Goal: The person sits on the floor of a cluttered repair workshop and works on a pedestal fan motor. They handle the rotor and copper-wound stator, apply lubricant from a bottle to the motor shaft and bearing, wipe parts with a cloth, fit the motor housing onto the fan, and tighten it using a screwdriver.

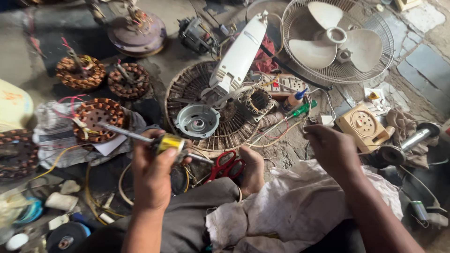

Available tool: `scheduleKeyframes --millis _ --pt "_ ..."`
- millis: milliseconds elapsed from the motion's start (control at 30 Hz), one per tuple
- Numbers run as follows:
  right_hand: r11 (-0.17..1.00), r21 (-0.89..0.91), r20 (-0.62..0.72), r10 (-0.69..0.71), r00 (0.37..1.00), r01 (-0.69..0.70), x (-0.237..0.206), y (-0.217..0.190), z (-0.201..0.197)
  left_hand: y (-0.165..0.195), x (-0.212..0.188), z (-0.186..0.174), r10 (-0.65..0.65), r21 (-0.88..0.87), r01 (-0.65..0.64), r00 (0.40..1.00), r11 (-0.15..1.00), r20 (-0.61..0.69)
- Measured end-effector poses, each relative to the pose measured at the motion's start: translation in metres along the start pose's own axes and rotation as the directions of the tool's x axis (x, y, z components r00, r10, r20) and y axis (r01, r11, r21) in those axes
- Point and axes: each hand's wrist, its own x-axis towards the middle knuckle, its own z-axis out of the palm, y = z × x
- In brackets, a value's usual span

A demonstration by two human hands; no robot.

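My left hand [152,171] is raised at lower centre-left and grips a soldering iron [166,142] by its yellow handle, the metal tip pointing left toward a copper-wound stator [96,118]. My right hand [333,149] hovers to the right with fingers curled; it seems to pinch thin wires, though I cannot make them out clearly. Between the hands lie red-handled scissors [226,164] and a bare foot [253,171]. Ahead sits a dismantled white fan body [239,56] with a grey motor cover [197,121] and a small wound stator [258,100].
A fan guard with blades [338,41] lies at top right. More copper stators [80,71] and a motor housing [137,32] sit at top left. A beige socket box [363,125], power strip [286,84], green screwdriver [300,110] and white cloth [300,206] surround my lap.
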Motion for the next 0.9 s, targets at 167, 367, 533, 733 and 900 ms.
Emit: scheduleKeyframes --millis 167,367,533,733,900 --pt "0.990 -0.103 0.166 0.115 0.979 -0.099 0.025 0.027 0.016 -0.012 -0.001 -0.015 -0.008 -0.067 0.003 0.997 0.998 -0.072" --pt "0.932 -0.315 0.605 0.050 0.794 0.181 -0.034 0.049 -0.009 -0.014 -0.010 -0.031 0.030 -0.049 -0.036 0.994 0.998 -0.109" --pt "0.945 0.020 0.472 -0.297 0.830 0.327 -0.092 0.054 -0.010 -0.015 -0.011 -0.032 0.078 -0.046 -0.085 0.987 0.995 -0.137" --pt "0.876 0.409 0.589 -0.468 0.659 0.256 -0.118 0.060 0.016 -0.006 -0.010 -0.015 0.026 -0.049 -0.036 0.982 0.998 -0.188" --pt "0.849 0.517 0.688 -0.490 0.535 0.114 -0.112 0.066 0.026 -0.002 -0.013 0.008 0.042 -0.012 -0.044 0.994 0.999 -0.102"
